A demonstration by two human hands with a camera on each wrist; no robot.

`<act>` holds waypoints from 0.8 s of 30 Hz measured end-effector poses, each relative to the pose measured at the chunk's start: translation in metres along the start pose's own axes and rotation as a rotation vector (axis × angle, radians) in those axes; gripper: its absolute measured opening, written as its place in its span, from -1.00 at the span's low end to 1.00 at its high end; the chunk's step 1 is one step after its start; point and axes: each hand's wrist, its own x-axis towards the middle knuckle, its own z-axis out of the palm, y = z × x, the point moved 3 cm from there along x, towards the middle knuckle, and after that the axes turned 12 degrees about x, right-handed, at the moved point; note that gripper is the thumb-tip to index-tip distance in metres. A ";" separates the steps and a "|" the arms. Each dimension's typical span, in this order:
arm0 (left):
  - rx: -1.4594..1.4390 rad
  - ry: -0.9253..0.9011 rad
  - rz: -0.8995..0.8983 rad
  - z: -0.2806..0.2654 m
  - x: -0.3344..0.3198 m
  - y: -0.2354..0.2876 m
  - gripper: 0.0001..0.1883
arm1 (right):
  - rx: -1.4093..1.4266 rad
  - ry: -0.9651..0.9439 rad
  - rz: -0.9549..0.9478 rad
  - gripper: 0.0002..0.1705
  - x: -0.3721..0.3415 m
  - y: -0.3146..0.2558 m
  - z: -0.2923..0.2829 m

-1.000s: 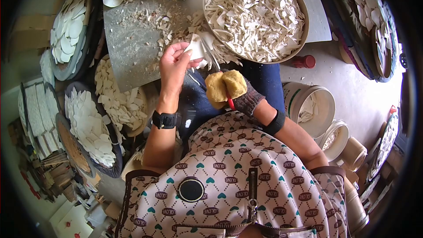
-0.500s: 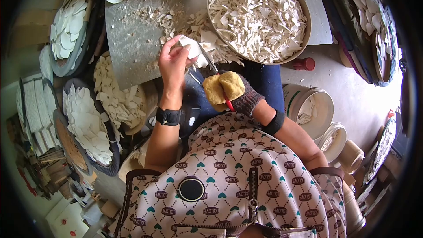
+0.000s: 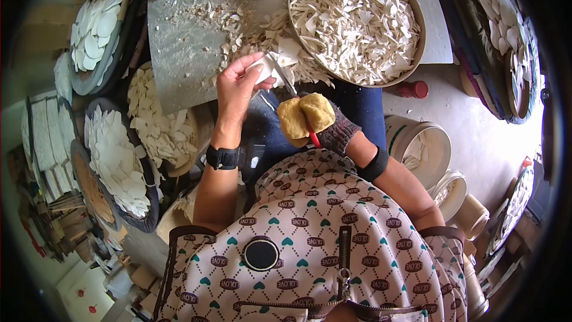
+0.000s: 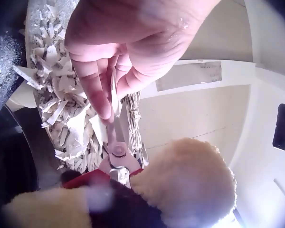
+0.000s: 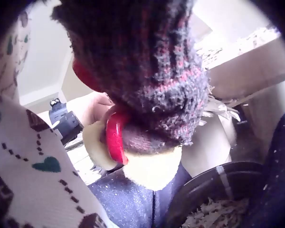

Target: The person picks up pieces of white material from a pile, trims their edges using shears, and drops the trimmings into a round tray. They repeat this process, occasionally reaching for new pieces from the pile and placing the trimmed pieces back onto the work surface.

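Observation:
My bare left hand (image 3: 235, 89) pinches a thin white flat piece (image 3: 260, 71) between thumb and fingers above the metal sheet. A dark knitted glove covers my right hand (image 3: 342, 131), which grips red-handled scissors (image 4: 118, 149). Yellow foam padding (image 3: 305, 118) is wrapped around the scissor handles. The blades point away from me and lie right at the piece's edge. In the left wrist view the piece is seen nearly edge-on along the blades. A red handle loop (image 5: 115, 137) shows beside the glove in the right wrist view.
A round tray (image 3: 421, 42) heaped with white slivers sits on the metal sheet (image 3: 179, 53), among loose scraps. Baskets of white flakes (image 3: 116, 158) stand at the left. White buckets (image 3: 438, 137) are on the floor at the right, near a red-lidded jar (image 3: 414, 89).
The left hand shifts up and away with the piece, then comes back down toward the scissors. The head view turns slightly, so the tray appears farther right. Both grips stay the same.

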 end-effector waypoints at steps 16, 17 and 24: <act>0.540 0.422 0.299 -0.125 -0.015 0.052 -0.79 | -0.695 -0.275 -0.143 -0.76 -0.018 -0.017 0.055; 0.557 0.298 0.296 -0.091 -0.007 0.057 -0.79 | -0.663 -0.289 -0.150 -0.75 -0.020 -0.017 0.060; 1.134 0.019 0.560 0.027 0.056 0.020 -0.65 | -0.761 -0.219 -0.047 -0.74 -0.036 -0.015 0.065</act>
